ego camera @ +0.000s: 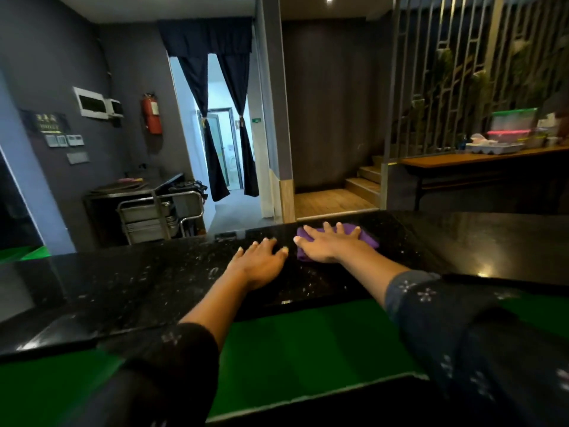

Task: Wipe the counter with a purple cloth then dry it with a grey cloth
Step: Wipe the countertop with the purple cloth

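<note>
step: wiping | right hand (pixel 329 243) flat, fingers spread, pressing cloth (pixel 368 237) onto counter (pixel 154 272) far edge | left hand (pixel 261 258) beside cloth, open, empty, likely bracing

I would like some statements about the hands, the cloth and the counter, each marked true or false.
1. The right hand presses flat on the purple cloth. True.
2. The left hand holds a grey cloth. False: it rests bare on the counter; no grey cloth is visible.
3. The purple cloth lies near the counter's far edge. True.
4. The fire extinguisher stands on the counter. False: it hangs on the wall.
</note>
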Action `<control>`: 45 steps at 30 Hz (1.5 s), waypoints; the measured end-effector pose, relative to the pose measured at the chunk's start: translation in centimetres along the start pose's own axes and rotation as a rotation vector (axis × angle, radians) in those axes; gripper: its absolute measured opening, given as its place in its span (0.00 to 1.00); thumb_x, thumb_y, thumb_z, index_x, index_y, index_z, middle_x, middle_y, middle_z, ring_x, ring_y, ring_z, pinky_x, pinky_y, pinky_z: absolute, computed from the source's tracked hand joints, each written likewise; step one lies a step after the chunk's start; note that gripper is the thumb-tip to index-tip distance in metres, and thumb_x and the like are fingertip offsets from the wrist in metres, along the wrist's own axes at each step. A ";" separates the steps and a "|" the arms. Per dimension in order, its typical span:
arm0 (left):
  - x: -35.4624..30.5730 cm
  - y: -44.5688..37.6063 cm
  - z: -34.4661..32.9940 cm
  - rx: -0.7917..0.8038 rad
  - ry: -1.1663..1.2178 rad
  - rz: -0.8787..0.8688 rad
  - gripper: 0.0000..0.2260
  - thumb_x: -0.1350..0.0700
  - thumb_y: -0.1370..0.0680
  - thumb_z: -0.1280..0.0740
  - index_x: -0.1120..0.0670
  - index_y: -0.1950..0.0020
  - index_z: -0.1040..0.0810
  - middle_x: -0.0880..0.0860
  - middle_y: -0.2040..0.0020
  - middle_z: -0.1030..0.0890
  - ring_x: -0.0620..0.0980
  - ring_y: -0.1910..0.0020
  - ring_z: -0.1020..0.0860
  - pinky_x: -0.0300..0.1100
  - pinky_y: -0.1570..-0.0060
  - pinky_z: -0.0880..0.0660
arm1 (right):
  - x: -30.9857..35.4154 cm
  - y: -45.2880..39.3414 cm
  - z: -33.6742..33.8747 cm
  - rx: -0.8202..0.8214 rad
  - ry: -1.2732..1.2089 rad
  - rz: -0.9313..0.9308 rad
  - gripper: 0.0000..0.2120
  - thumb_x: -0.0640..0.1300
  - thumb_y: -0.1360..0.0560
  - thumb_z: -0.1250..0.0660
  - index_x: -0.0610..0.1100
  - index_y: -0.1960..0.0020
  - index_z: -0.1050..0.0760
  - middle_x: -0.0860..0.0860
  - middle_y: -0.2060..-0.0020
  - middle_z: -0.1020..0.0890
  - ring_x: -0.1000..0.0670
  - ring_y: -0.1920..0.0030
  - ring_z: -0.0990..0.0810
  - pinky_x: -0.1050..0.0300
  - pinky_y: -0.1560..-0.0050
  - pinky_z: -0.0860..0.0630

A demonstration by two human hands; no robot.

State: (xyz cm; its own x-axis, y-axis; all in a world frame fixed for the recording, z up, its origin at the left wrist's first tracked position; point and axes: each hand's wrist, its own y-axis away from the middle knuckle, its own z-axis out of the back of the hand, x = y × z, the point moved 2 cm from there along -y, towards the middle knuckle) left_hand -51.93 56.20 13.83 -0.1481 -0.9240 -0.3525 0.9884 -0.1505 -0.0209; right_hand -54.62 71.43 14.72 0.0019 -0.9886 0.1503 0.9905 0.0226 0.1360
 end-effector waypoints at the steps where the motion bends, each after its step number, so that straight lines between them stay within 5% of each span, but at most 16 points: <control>1: 0.1 0.4 0.4 -0.003 0.103 0.006 0.26 0.43 0.19 0.50 0.50 0.23 0.45 0.56 0.23 0.41 0.55 0.25 0.42 0.55 0.26 0.49 | 0.5 1.4 -0.5 0.015 0.008 0.041 0.32 0.71 0.24 0.58 0.62 0.23 0.56 0.48 0.21 0.56 0.40 0.22 0.58 0.30 0.29 0.62; 3: 1.1 1.2 1.4 -0.022 0.247 -0.006 0.25 0.44 0.19 0.47 0.50 0.23 0.44 0.58 0.25 0.36 0.57 0.28 0.36 0.55 0.28 0.42 | 0.4 3.8 -1.5 0.012 0.017 0.136 0.31 0.71 0.24 0.59 0.64 0.24 0.56 0.51 0.21 0.55 0.43 0.22 0.57 0.33 0.28 0.61; 7: 7.1 3.2 4.6 -0.033 -0.034 -0.003 0.24 0.43 0.18 0.49 0.50 0.24 0.43 0.56 0.24 0.39 0.56 0.25 0.41 0.56 0.26 0.49 | -1.3 6.6 -2.1 0.005 0.078 0.220 0.30 0.71 0.26 0.61 0.67 0.25 0.58 0.55 0.21 0.55 0.48 0.22 0.57 0.36 0.26 0.60; 16: 20.4 6.4 8.6 -0.070 -0.163 0.270 0.29 0.40 0.20 0.52 0.51 0.22 0.48 0.54 0.22 0.48 0.52 0.23 0.50 0.53 0.26 0.56 | 5.2 -2.5 -0.4 -0.020 0.023 -0.098 0.34 0.72 0.25 0.59 0.61 0.22 0.56 0.46 0.21 0.56 0.38 0.23 0.58 0.29 0.29 0.62; 19: 21.5 6.5 7.5 -0.082 -0.194 0.286 0.29 0.39 0.20 0.53 0.51 0.22 0.47 0.54 0.22 0.48 0.51 0.23 0.50 0.53 0.26 0.55 | 9.9 -2.0 -1.6 0.000 0.024 0.024 0.34 0.72 0.25 0.59 0.61 0.23 0.57 0.46 0.21 0.57 0.38 0.23 0.59 0.29 0.29 0.63; 25: 22.2 5.9 7.5 -0.096 -0.195 0.264 0.29 0.38 0.20 0.52 0.50 0.22 0.46 0.53 0.22 0.48 0.51 0.23 0.49 0.52 0.26 0.54 | 10.6 4.9 -3.5 0.033 0.054 0.485 0.35 0.74 0.33 0.62 0.70 0.26 0.56 0.59 0.22 0.54 0.53 0.22 0.57 0.41 0.26 0.61; 36: 22.4 6.0 7.5 -0.100 -0.155 0.235 0.29 0.38 0.20 0.52 0.49 0.23 0.47 0.53 0.21 0.49 0.51 0.23 0.50 0.52 0.26 0.56 | 17.9 -5.8 -2.2 -0.003 0.037 0.142 0.33 0.71 0.24 0.59 0.61 0.22 0.56 0.46 0.21 0.56 0.38 0.23 0.59 0.28 0.30 0.64; 45: 22.5 5.7 7.5 -0.128 -0.184 0.251 0.29 0.38 0.21 0.51 0.51 0.23 0.44 0.53 0.22 0.45 0.52 0.23 0.47 0.52 0.26 0.53 | 17.5 7.1 -5.0 0.034 0.065 0.583 0.32 0.74 0.29 0.59 0.69 0.26 0.56 0.56 0.21 0.54 0.51 0.22 0.57 0.38 0.26 0.62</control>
State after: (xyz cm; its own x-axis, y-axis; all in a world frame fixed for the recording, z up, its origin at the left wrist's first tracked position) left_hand -49.91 31.88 12.78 0.1085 -0.9763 -0.1870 0.9893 0.1245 -0.0761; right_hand -46.92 53.58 13.42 0.5549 -0.8184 0.1493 0.8181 0.5694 0.0804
